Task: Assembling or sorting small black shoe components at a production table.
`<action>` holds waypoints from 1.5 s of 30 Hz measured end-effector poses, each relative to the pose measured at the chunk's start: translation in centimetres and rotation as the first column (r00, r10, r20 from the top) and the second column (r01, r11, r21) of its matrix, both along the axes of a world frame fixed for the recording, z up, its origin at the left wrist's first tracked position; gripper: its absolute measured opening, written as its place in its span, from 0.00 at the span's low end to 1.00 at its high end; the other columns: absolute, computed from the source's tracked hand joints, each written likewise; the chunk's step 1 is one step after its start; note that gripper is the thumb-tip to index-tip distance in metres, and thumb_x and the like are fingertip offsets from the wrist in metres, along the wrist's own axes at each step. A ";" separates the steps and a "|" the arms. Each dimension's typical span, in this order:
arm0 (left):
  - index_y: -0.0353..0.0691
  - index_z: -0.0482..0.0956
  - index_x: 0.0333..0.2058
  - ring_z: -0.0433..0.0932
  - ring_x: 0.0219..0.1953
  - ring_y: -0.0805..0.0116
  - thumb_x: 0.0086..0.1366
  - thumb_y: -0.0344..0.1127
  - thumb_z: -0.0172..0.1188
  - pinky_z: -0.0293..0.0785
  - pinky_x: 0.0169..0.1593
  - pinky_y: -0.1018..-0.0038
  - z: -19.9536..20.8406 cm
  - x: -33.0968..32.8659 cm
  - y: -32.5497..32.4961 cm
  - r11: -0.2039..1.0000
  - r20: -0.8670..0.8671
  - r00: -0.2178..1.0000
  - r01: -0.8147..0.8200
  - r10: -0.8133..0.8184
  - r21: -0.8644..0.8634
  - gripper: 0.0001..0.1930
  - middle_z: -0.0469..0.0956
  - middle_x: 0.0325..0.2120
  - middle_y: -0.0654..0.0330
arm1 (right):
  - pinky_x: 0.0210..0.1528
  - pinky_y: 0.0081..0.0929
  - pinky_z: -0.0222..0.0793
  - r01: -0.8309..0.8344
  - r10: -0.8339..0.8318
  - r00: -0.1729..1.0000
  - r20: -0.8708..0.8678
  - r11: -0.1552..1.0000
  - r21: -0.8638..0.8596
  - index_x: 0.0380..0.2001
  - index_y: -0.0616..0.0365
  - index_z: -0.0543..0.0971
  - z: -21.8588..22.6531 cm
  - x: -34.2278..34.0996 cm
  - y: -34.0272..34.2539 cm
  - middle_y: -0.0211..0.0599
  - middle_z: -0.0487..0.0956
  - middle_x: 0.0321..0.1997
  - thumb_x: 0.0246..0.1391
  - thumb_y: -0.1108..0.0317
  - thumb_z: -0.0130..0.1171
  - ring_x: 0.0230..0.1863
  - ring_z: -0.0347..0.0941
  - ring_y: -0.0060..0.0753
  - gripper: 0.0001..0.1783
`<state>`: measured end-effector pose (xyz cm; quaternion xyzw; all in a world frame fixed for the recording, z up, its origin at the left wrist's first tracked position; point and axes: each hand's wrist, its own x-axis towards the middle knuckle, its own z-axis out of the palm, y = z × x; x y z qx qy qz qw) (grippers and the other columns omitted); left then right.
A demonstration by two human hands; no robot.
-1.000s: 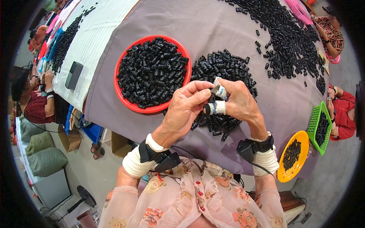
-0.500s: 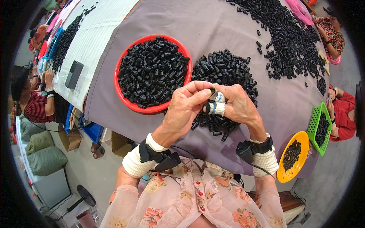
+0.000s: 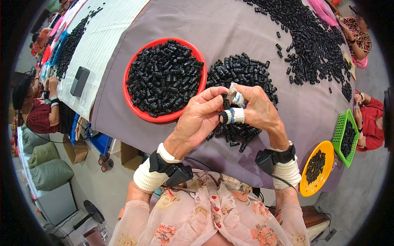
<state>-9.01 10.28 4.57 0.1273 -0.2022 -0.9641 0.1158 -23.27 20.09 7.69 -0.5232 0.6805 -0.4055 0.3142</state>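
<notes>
left hand (image 3: 198, 115): black piece (image 3: 225, 102) pinched at fingertips | right hand (image 3: 261, 110): beside it, grip unclear

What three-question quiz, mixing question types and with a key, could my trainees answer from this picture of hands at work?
1. Multiple choice: Which container is nearest to the left hand?
A) the green basket
B) the red basin
C) the yellow plate
2. True or false: At least one white covering is worn on the right hand.
3. Fill in the colour: The left hand's fingers pinch a small ____ piece.

Key: 1. B; 2. True; 3. black
</notes>
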 end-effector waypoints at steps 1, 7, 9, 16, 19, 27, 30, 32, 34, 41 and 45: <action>0.36 0.71 0.43 0.73 0.40 0.72 0.64 0.30 0.50 0.71 0.45 0.74 0.0 0.0 0.0 1.000 -0.004 1.000 0.005 -0.005 0.006 0.10 0.75 0.39 0.59 | 0.22 0.27 0.60 -0.003 0.003 1.000 -0.014 1.000 0.002 0.22 0.61 0.70 0.0 0.0 0.0 0.33 0.68 0.14 0.34 0.56 0.68 0.17 0.59 0.26 0.21; 0.36 0.71 0.43 0.73 0.39 0.72 0.64 0.30 0.49 0.71 0.45 0.74 -0.2 0.0 0.0 1.000 -0.013 1.000 0.013 -0.013 -0.003 0.10 0.75 0.38 0.60 | 0.21 0.27 0.59 -0.010 0.011 1.000 -0.022 1.000 0.003 0.21 0.61 0.70 0.0 -0.1 -0.1 0.34 0.67 0.13 0.34 0.55 0.69 0.17 0.58 0.24 0.22; 0.36 0.71 0.43 0.73 0.39 0.72 0.64 0.30 0.50 0.71 0.45 0.74 -0.3 -0.1 0.0 1.000 -0.009 1.000 0.013 -0.013 -0.006 0.10 0.75 0.38 0.60 | 0.21 0.26 0.60 -0.010 0.010 1.000 -0.024 1.000 -0.001 0.22 0.62 0.70 -0.1 0.0 0.0 0.34 0.67 0.13 0.35 0.56 0.69 0.17 0.58 0.25 0.22; 0.35 0.72 0.42 0.74 0.38 0.74 0.64 0.31 0.51 0.71 0.43 0.75 -0.6 -0.3 0.0 1.000 0.034 0.999 0.000 0.000 -0.017 0.10 0.75 0.37 0.61 | 0.22 0.26 0.61 0.006 -0.006 1.000 0.008 1.000 -0.010 0.23 0.62 0.71 -0.2 0.2 0.0 0.36 0.68 0.14 0.36 0.58 0.68 0.17 0.59 0.27 0.20; 0.36 0.72 0.42 0.73 0.37 0.76 0.64 0.31 0.51 0.71 0.42 0.77 0.0 -0.2 -0.1 0.996 0.057 0.998 -0.024 0.029 -0.083 0.09 0.75 0.36 0.62 | 0.22 0.25 0.60 0.027 -0.027 1.000 -0.016 0.999 -0.021 0.23 0.62 0.71 -0.3 0.3 -0.1 0.37 0.68 0.14 0.36 0.61 0.68 0.16 0.58 0.28 0.19; 0.36 0.74 0.37 0.74 0.35 0.77 0.56 0.25 0.55 0.70 0.41 0.80 0.4 0.1 -0.3 0.971 0.187 0.978 -0.045 0.091 -0.235 0.08 0.75 0.31 0.63 | 0.21 0.23 0.57 0.171 -0.171 0.984 0.042 0.985 -0.011 0.23 0.61 0.69 -1.2 1.8 -0.3 0.30 0.67 0.16 0.34 0.65 0.68 0.18 0.57 0.21 0.18; 0.35 0.75 0.35 0.73 0.32 0.78 0.56 0.26 0.55 0.69 0.39 0.81 -0.2 0.3 -0.6 0.964 0.183 0.975 -0.077 0.126 -0.255 0.07 0.75 0.29 0.63 | 0.23 0.19 0.58 0.182 -0.179 0.980 0.086 0.983 -0.033 0.24 0.60 0.70 -1.5 2.5 -0.5 0.25 0.68 0.17 0.34 0.67 0.69 0.20 0.58 0.16 0.17; 0.35 0.75 0.34 0.72 0.31 0.79 0.57 0.28 0.54 0.68 0.37 0.82 -0.2 0.5 -0.5 0.957 0.201 0.968 -0.092 0.151 -0.275 0.06 0.74 0.27 0.64 | 0.25 0.17 0.59 0.203 -0.197 0.969 0.150 0.979 -0.026 0.24 0.59 0.71 -2.1 2.8 -0.6 0.21 0.68 0.19 0.35 0.68 0.70 0.22 0.58 0.14 0.16; 0.35 0.75 0.34 0.72 0.30 0.79 0.57 0.28 0.55 0.68 0.37 0.82 -0.2 0.8 -0.7 0.959 0.199 0.967 -0.103 0.159 -0.265 0.06 0.74 0.27 0.64 | 0.25 0.17 0.59 0.207 -0.200 0.963 0.178 0.978 -0.019 0.24 0.59 0.71 -2.3 3.2 -0.8 0.20 0.68 0.19 0.35 0.67 0.70 0.22 0.58 0.13 0.16; 0.35 0.77 0.37 0.73 0.26 0.80 0.56 0.28 0.57 0.71 0.32 0.83 0.6 2.8 -5.6 0.667 0.158 0.868 -0.233 0.470 -0.707 0.09 0.76 0.26 0.64 | 0.22 0.16 0.54 0.293 -0.301 0.931 0.206 0.954 0.072 0.22 0.57 0.70 -1.2 3.3 -0.6 0.18 0.64 0.17 0.42 0.64 0.67 0.20 0.55 0.13 0.15; 0.35 0.75 0.44 0.74 0.36 0.75 0.55 0.31 0.61 0.71 0.40 0.80 -0.6 4.7 -9.5 0.174 0.021 0.732 -0.133 0.681 -0.976 0.17 0.75 0.36 0.60 | 0.16 0.13 0.54 0.317 -0.329 0.898 0.293 0.944 0.089 0.27 0.56 0.71 -1.3 1.9 1.0 0.19 0.65 0.16 0.47 0.59 0.61 0.14 0.57 0.11 0.13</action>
